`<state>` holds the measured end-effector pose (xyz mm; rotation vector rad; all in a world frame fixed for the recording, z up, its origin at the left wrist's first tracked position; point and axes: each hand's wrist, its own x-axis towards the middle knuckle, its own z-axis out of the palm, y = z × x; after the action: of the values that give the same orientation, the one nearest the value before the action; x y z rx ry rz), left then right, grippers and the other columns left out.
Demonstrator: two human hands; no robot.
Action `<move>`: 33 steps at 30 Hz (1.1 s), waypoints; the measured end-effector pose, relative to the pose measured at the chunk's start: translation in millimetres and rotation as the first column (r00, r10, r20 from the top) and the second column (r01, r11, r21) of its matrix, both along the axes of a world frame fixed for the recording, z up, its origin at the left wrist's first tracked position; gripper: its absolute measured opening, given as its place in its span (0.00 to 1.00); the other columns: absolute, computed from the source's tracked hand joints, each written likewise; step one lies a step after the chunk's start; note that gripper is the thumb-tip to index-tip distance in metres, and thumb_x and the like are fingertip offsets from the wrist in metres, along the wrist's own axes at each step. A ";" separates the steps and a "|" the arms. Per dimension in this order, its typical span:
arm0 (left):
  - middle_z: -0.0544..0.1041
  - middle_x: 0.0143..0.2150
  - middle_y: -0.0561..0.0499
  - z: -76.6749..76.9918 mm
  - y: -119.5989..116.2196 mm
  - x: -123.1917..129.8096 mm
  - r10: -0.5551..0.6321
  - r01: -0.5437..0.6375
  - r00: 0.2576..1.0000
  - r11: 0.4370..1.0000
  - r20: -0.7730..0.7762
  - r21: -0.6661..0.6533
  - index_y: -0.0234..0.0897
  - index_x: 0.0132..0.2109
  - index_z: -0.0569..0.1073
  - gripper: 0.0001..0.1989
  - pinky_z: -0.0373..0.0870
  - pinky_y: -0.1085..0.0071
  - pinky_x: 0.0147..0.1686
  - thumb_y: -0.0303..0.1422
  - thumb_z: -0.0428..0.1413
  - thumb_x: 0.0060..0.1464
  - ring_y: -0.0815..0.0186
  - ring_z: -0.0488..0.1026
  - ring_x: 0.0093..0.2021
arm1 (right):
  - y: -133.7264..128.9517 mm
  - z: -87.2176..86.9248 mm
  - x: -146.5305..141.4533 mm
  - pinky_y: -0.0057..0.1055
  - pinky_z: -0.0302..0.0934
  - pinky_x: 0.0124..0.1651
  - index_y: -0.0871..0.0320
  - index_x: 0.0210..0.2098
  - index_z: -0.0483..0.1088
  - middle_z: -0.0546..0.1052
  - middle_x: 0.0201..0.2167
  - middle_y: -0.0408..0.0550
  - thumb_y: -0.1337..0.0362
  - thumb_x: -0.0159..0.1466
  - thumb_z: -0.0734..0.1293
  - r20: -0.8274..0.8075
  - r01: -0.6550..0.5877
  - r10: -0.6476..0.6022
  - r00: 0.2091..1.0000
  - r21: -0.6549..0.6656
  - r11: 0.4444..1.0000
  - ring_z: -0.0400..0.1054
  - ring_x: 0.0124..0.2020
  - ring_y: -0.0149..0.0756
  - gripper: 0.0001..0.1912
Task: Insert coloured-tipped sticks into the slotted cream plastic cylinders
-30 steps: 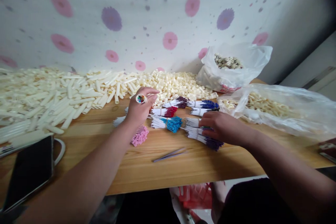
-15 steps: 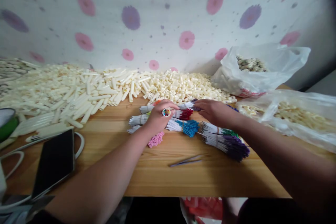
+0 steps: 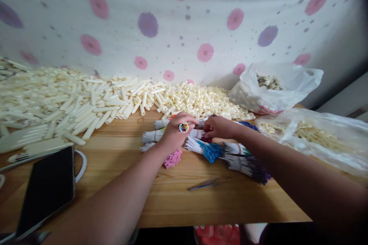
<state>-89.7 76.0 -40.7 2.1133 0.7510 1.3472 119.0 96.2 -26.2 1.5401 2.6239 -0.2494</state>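
My left hand (image 3: 176, 132) is wrapped round a short cream pen barrel (image 3: 184, 127), its round end facing me and packed with several coloured tips. To its right, my right hand (image 3: 221, 127) has its fingers bent down in a pinch over the red-tipped bundle (image 3: 198, 133); whatever is between the fingertips is hidden. Bundles of thin white pen refills, banded together, lie around the hands: a blue-tipped bundle (image 3: 204, 148), a pink-tipped bundle (image 3: 173, 159) under my left wrist, and a purple-tipped bundle (image 3: 247, 167) below my right forearm.
Tweezers (image 3: 203, 185) lie in front of the bundles. Heaped cream tubes (image 3: 92, 103) and small cream caps (image 3: 198, 99) line the back. Two plastic bags of parts, an upright bag (image 3: 276, 92) and a flatter bag (image 3: 319, 134), sit right. A black phone (image 3: 47, 187) lies left.
My right hand has moved left and closer to my left hand, its fingers now curled over the red-tipped bundle. My left hand still holds the pen barrel. The view has shifted slightly.
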 end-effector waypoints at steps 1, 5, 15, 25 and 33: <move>0.74 0.37 0.50 0.2 -0.1 0.1 0.001 -0.001 1.000 1.000 0.004 -0.005 0.38 0.35 0.75 0.08 0.67 0.66 0.45 0.22 0.54 0.53 0.66 0.71 0.42 | -1.0 1.7 2.4 0.25 0.55 0.31 0.56 0.35 0.74 0.77 0.32 0.44 0.59 0.56 0.68 -0.001 0.004 -0.004 1.000 0.008 1.000 0.67 0.31 0.31 0.09; 0.74 0.37 0.50 0.4 -0.1 0.3 -0.013 0.013 1.000 1.000 0.016 -0.007 0.39 0.35 0.75 0.09 0.67 0.64 0.45 0.21 0.54 0.52 0.66 0.71 0.41 | 6.0 4.1 12.9 0.29 0.58 0.43 0.58 0.44 0.72 0.75 0.43 0.51 0.63 0.63 0.60 0.014 0.068 -0.071 0.997 0.139 0.988 0.67 0.43 0.37 0.13; 0.74 0.37 0.50 -1.0 1.3 -0.2 -0.043 0.044 0.998 0.999 0.040 -0.024 0.38 0.34 0.75 0.07 0.67 0.66 0.44 0.22 0.54 0.52 0.66 0.71 0.40 | 22.7 -8.0 10.1 0.31 0.60 0.42 0.61 0.41 0.73 0.74 0.41 0.56 0.70 0.56 0.63 0.163 0.067 -0.103 0.981 0.212 0.975 0.68 0.44 0.43 0.14; 0.74 0.36 0.50 2.1 -1.2 -1.2 -0.020 0.020 0.999 1.000 0.039 -0.003 0.37 0.35 0.75 0.07 0.67 0.66 0.44 0.23 0.54 0.53 0.66 0.71 0.40 | 15.8 -2.2 -5.0 0.28 0.60 0.43 0.60 0.40 0.74 0.76 0.39 0.54 0.68 0.57 0.65 0.112 0.041 -0.071 0.991 0.248 0.968 0.70 0.42 0.40 0.12; 0.74 0.36 0.51 -0.3 -0.5 -1.3 -0.050 0.050 0.998 0.999 0.044 0.004 0.38 0.35 0.74 0.07 0.67 0.63 0.45 0.23 0.54 0.53 0.66 0.71 0.40 | -42.8 29.3 66.9 0.32 0.61 0.45 0.62 0.46 0.72 0.76 0.43 0.55 0.65 0.63 0.59 -0.125 0.220 -0.186 0.975 0.377 0.900 0.70 0.42 0.39 0.16</move>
<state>-91.0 75.5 -41.0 2.0840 0.6742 1.3636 185.9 53.3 3.1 1.9698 2.6966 0.2159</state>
